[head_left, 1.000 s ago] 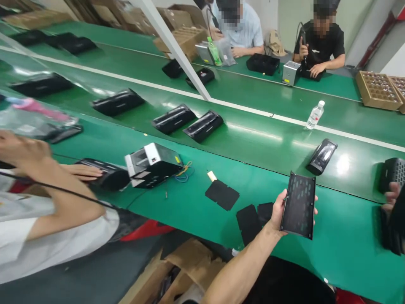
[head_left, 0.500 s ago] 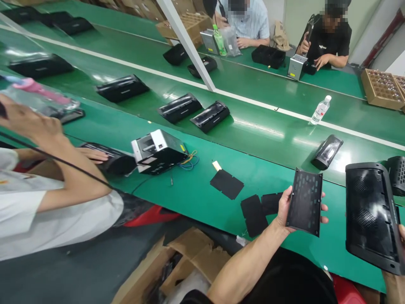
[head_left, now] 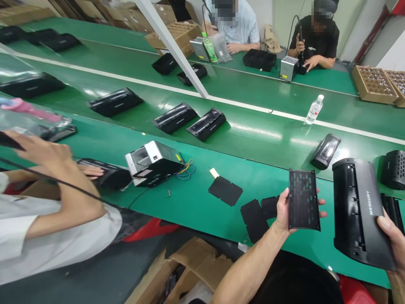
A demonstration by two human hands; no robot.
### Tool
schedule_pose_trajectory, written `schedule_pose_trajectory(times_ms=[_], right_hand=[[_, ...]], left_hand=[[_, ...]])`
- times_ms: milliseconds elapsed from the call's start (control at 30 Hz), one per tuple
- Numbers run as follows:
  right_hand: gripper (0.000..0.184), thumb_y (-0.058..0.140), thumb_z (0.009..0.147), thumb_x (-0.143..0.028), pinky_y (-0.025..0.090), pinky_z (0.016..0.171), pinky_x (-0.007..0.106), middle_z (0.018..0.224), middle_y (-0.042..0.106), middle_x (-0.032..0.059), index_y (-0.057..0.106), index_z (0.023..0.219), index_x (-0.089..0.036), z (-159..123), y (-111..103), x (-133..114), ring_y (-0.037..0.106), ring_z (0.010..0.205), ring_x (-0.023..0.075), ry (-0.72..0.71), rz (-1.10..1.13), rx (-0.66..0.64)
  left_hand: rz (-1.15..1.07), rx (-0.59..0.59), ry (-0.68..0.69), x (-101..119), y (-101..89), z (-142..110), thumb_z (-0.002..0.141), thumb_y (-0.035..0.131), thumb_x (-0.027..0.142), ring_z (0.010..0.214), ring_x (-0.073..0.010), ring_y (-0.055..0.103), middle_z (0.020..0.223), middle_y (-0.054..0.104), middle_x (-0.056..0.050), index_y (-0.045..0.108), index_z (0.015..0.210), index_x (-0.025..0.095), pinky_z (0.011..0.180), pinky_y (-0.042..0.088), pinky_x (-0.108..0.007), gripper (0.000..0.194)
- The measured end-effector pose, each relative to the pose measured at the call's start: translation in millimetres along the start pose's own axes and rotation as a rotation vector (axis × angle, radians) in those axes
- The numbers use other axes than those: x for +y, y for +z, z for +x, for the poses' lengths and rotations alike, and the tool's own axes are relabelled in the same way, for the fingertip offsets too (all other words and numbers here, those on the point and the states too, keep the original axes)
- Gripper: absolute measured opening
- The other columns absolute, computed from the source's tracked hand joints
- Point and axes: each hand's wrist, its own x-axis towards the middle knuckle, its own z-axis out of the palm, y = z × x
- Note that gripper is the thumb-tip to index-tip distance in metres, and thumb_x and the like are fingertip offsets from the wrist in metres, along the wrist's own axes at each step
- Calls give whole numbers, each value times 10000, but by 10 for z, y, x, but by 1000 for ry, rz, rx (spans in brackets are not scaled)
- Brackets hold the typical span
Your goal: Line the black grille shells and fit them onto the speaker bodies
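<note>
My left hand (head_left: 283, 210) is closed around a slotted black plastic cover (head_left: 303, 200), its hollow inside facing me, above the green table. To its right, my right hand (head_left: 390, 232) grips a larger black speaker housing (head_left: 363, 211) by its right side, with the word MERCURY printed on it. The housing is held upright and apart from the cover. Thin black sheets with notched edges lie on the table left of my left hand, one (head_left: 225, 191) farther off and another (head_left: 254, 219) close to my forearm.
Several black housings (head_left: 207, 123) stand on the green belt (head_left: 259, 147), beside a water bottle (head_left: 314, 109). A metal box-shaped device (head_left: 155, 164) sits near a co-worker's arm (head_left: 63, 173) at left. Below is an open carton (head_left: 190, 257). Two people work across the belt.
My right hand has brought the speaker housing in from the right edge and turned it, so the printed side now shows. My left hand keeps hold of the cover, nearly in place.
</note>
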Motion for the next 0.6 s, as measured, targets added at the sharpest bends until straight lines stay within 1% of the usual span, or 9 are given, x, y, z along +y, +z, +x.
schedule_pose_trajectory(times_ms=[33, 100, 200, 267, 300, 367, 433, 533, 600], right_hand=[[964, 803, 778, -596, 632, 1001, 536, 1494, 675, 119, 491, 1635, -284, -19, 48, -33, 689, 1279, 454, -43, -77, -40], [1014, 777, 815, -637, 563, 1101, 539, 1622, 556, 100, 376, 1692, -326, -50, 162, -87, 605, 1391, 445, -153, -249, -89], [1040, 736, 855, -673, 423, 1224, 569, 1690, 458, 96, 273, 1724, -336, -81, 333, -143, 477, 1510, 415, -303, -509, -127], [1030, 711, 876, -686, 350, 1262, 592, 1706, 423, 91, 245, 1728, -342, -107, 416, -182, 436, 1537, 403, -377, -639, -134], [1028, 704, 880, -693, 332, 1268, 601, 1708, 414, 92, 241, 1729, -344, -123, 441, -205, 435, 1535, 405, -402, -677, -127], [1037, 700, 875, -712, 327, 1264, 612, 1695, 423, 102, 241, 1729, -340, -157, 446, -253, 458, 1511, 416, -422, -704, -108], [1042, 697, 875, -721, 363, 1241, 613, 1674, 444, 113, 236, 1729, -343, -172, 386, -289, 496, 1479, 425, -403, -687, -81], [1031, 706, 880, -703, 458, 1177, 587, 1650, 471, 109, 227, 1729, -367, -123, 203, -289, 556, 1424, 427, -346, -617, -32], [1045, 732, 869, -683, 485, 1156, 569, 1642, 482, 107, 236, 1729, -357, -59, 74, -250, 548, 1428, 436, -358, -566, -15]], left_hand=[[8, 12, 13, -25, -9, 26, 835, 618, 764, 1054, -413, 748, 1237, 768, -221, 663, 1402, 83, 1029, 484, -550, 887], [8, 45, 64, -90, -25, 94, 826, 661, 743, 1056, -420, 755, 1229, 781, -210, 691, 1374, 92, 1043, 487, -560, 851], [-19, 99, 141, -187, -17, 196, 830, 719, 664, 1138, -416, 735, 1168, 807, -184, 771, 1230, 95, 1098, 479, -538, 698], [-36, 119, 165, -224, 8, 235, 840, 733, 614, 1190, -409, 717, 1162, 812, -172, 791, 1180, 98, 1124, 472, -514, 620], [-44, 124, 171, -229, 18, 241, 845, 732, 603, 1203, -407, 712, 1165, 811, -172, 791, 1180, 98, 1128, 472, -508, 609], [-56, 121, 174, -214, 23, 230, 854, 713, 610, 1213, -411, 706, 1163, 807, -183, 780, 1205, 87, 1122, 478, -507, 634], [-64, 95, 135, -172, -9, 197, 853, 682, 650, 1229, -428, 694, 1164, 799, -206, 760, 1233, 71, 1108, 485, -521, 697], [-64, 89, 87, -93, -114, 131, 855, 638, 683, 1235, -439, 688, 1170, 790, -226, 739, 1250, 60, 1075, 507, -530, 744], [-46, 145, 92, -48, -189, 88, 857, 645, 648, 1211, -425, 703, 1142, 797, -214, 749, 1206, 69, 1059, 522, -511, 684]])
